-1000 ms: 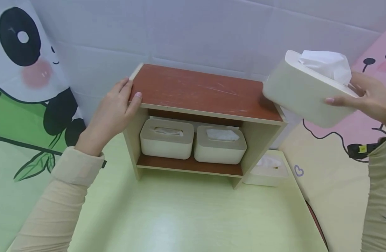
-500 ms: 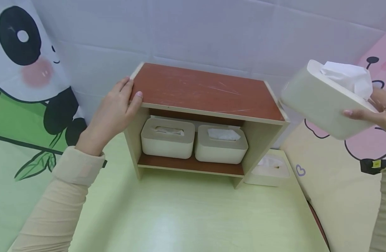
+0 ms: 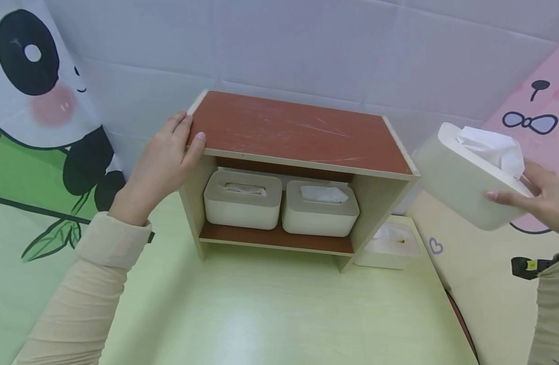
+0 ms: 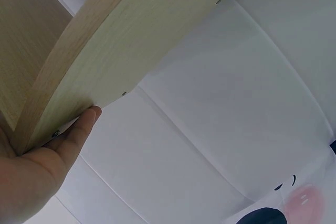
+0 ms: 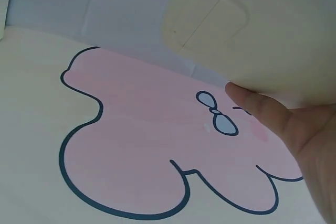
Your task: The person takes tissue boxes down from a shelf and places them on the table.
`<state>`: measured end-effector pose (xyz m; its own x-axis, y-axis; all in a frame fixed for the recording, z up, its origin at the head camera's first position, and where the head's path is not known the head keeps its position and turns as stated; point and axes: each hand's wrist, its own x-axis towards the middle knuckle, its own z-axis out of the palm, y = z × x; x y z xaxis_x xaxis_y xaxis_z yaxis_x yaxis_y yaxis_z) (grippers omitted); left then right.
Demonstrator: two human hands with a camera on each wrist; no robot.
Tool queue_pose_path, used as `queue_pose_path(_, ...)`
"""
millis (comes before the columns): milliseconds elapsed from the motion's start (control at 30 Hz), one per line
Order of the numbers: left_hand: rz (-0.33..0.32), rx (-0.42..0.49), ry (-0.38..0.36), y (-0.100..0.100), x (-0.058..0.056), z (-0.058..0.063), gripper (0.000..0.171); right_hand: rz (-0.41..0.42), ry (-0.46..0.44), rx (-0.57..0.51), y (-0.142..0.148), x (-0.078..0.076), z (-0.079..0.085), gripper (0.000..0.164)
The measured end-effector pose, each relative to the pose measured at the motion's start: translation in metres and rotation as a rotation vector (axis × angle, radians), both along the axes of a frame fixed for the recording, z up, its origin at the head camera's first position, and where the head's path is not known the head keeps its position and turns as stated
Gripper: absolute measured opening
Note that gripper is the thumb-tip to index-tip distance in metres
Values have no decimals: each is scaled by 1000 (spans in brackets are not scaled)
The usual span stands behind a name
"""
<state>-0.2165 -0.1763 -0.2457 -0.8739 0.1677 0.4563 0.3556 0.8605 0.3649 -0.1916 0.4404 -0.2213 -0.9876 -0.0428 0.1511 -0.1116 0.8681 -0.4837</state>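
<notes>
Head view: the right hand (image 3: 546,200) pinches one end of a tissue box (image 3: 466,182) and holds it up in the air, tilted. White tissue (image 3: 491,148) pokes out of its top. The box is just beside the shelf (image 3: 302,132); I can't tell if they touch. The left hand (image 3: 160,165) grips the shelf's top corner. Inside sit two more boxes (image 3: 240,214), side by side, and a fourth box (image 3: 381,259) stands on the table (image 3: 261,314) near the shelf's side. This looks like the carrying step; the next move calls for a firm pinch and care near the shelf's edge.
</notes>
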Motion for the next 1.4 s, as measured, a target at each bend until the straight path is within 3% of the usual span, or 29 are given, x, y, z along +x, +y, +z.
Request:
queue_pose_path(200, 1, -5, 6, 0, 0, 0, 61, 15, -5, -13, -3, 10, -26, 66)
queue_pose_path(467, 0, 6, -10, -1, 1, 0, 61, 133, 52, -55, -13, 16, -59, 58)
queue_pose_path(700, 5, -2, -9, -2, 1, -1, 61, 140, 29, -55, -16, 24, -87, 66)
queue_pose_path(967, 9, -9, -13, -1, 1, 0, 62, 172, 36, -97, -20, 33, -106, 56)
queue_pose_path(1200, 7, -6, -12, -1, 2, 1, 61, 171, 15, -115, -20, 41, -121, 57)
queue_pose_path(1400, 3, -6, -10, -1, 2, 1, 61, 193, 49, -131, -17, 46, -138, 52)
